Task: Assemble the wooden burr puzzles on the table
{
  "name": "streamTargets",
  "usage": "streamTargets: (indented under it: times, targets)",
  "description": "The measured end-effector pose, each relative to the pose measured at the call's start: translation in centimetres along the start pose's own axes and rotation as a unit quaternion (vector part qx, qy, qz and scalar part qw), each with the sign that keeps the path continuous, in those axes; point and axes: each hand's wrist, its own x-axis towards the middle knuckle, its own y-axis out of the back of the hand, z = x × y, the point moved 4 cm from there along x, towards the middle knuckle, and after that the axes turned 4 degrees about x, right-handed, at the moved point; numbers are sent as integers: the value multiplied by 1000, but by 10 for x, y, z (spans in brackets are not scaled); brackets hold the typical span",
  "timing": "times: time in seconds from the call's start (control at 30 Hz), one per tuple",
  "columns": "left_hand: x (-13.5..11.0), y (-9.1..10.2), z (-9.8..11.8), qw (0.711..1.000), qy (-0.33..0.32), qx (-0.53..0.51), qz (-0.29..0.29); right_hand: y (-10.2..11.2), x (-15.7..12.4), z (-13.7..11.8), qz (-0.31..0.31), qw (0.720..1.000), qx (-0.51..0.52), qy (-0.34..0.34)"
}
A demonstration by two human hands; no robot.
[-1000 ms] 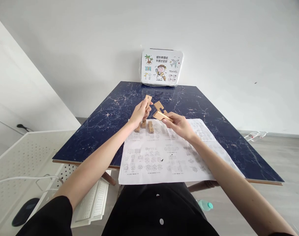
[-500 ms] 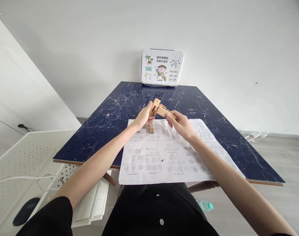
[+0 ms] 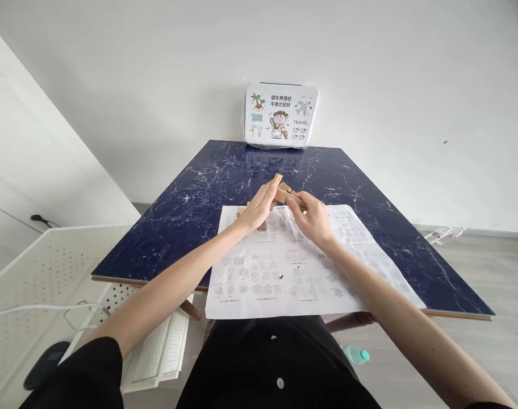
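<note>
Held up over the printed sheet point(image 3: 246, 304), my left hand point(image 3: 259, 211) is closed on a wooden puzzle piece point(image 3: 278, 179), whose end sticks up past the fingers. My right hand point(image 3: 312, 220) grips other wooden puzzle pieces point(image 3: 283, 196) that lie crosswise against one another, with a dark mark on one end. The two hands are close together, and the pieces meet or nearly meet between them. Below my left hand, a loose wooden piece point(image 3: 263, 226) lies on the sheet, partly hidden by the wrist.
The sheet of diagrams lies on a blue marbled table point(image 3: 174, 210). A white cartoon-printed case point(image 3: 280, 116) stands at the back against the wall. To the left is a white perforated stand point(image 3: 41, 267) with a cable; a bottle point(image 3: 356, 355) is on the floor.
My left hand has turned, so its piece now shows a narrow edge instead of the slotted face. The right hand's pieces have tilted slightly, showing a marked end.
</note>
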Motion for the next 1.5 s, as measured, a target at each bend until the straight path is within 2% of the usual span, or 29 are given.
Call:
streamTargets:
  times: [0.13,0.33,0.43,0.57,0.7,0.93,1.2,1.3,1.4,1.47,1.5]
  targets:
    - [-6,-7,2,1000,1,16,-15,-3,-1,1,2,1000,-10,12]
    - [-6,-14,1,999,19,-26,15,-4,0,4,-12,1000,4,8]
    - [-2,-12,0,993,41,-111,-21,-3,0,3,-28,999,29,-1]
    - [-1,-10,6,970,64,-214,-99,-2,-1,2,-41,996,77,-16]
    - [-6,-12,10,972,77,-174,-135,-6,-3,0,-69,988,136,-30]
    - [-6,-19,9,980,77,-118,-137,-10,-4,0,-99,970,219,-45]
    - [-9,-13,19,975,81,-106,-177,-10,-5,-1,-108,970,215,-22]
    - [-5,-11,16,979,77,-119,-146,-9,-1,0,-91,972,213,-38]
    - [2,-6,9,985,60,-146,-72,1,6,10,-7,976,202,-77]
    - [7,-1,2,985,55,-161,-22,9,10,20,57,968,224,-101]
    - [9,1,-1,985,57,-160,-1,10,12,25,61,961,244,-113]
